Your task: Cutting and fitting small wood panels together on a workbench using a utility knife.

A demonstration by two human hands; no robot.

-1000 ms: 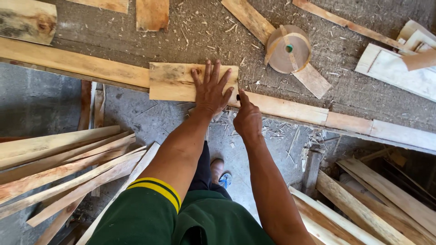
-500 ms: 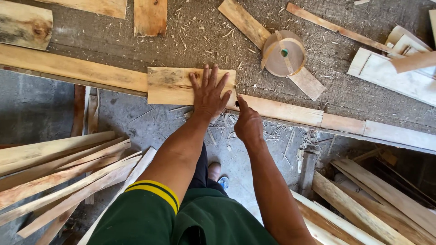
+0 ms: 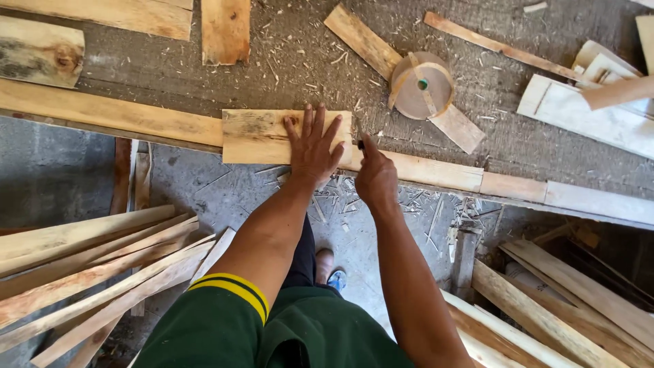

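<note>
My left hand (image 3: pixel 313 146) lies flat, fingers spread, on a short pale wooden board (image 3: pixel 262 136) at the workbench's front edge. The board rests across a long wooden rail (image 3: pixel 109 117) that runs along that edge. My right hand (image 3: pixel 375 175) is closed around a small dark-tipped tool, likely a pencil (image 3: pixel 360 142), whose tip touches the board's right end. Both forearms reach up from the bottom of the view.
A roll of brown tape (image 3: pixel 421 86) sits on a slanted plank (image 3: pixel 402 75) behind my hands. Offcuts (image 3: pixel 225 27) and sawdust cover the bench. Stacks of long planks (image 3: pixel 88 272) lie on the floor left and planks (image 3: pixel 558 307) right. My foot (image 3: pixel 332 269) shows below.
My hands and the board hold the same pose; the view shifted slightly. The right hand has edged a little along the board's right end.
</note>
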